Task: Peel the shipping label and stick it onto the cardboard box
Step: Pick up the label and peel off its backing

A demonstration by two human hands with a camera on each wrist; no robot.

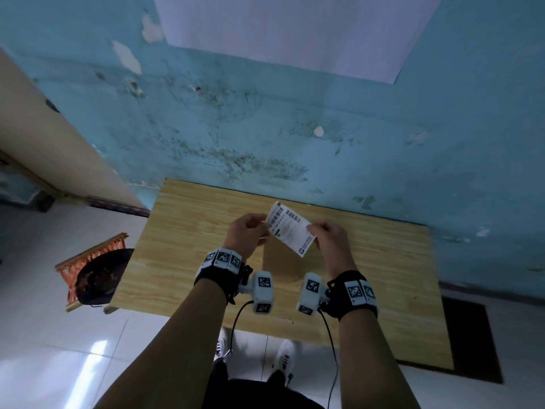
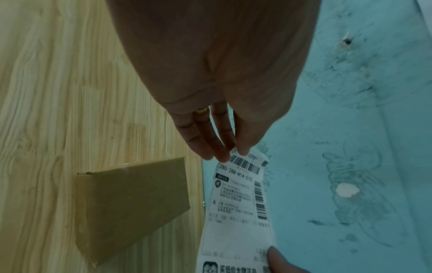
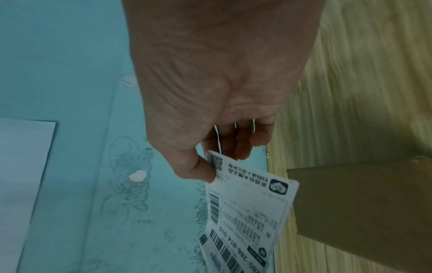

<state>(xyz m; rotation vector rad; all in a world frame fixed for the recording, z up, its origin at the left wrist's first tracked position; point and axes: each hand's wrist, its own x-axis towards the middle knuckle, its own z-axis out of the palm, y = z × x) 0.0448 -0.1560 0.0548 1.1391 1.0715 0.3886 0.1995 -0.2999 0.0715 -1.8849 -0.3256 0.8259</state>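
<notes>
A white shipping label [image 1: 290, 228] with barcodes is held in the air over the wooden table [image 1: 188, 231], stretched between both hands. My left hand [image 1: 264, 228] pinches its barcode end between thumb and fingertips [image 2: 224, 155]. My right hand [image 1: 314, 234] pinches the logo end, thumb on the printed face [image 3: 203, 171]. In the wrist views the label [image 2: 238, 199] [image 3: 247, 206] hangs slightly curved. The brown cardboard box [image 1: 280, 261] lies on the table below the hands, its plain top [image 2: 131, 206] [image 3: 362, 208] bare. Whether the backing is still on the label cannot be told.
The table stands against a scuffed blue wall [image 1: 295, 128] with a white sheet [image 1: 280, 31] on it. An orange stool [image 1: 91, 273] with a dark object stands left of the table. A dark mat [image 1: 472, 340] lies on the floor at right.
</notes>
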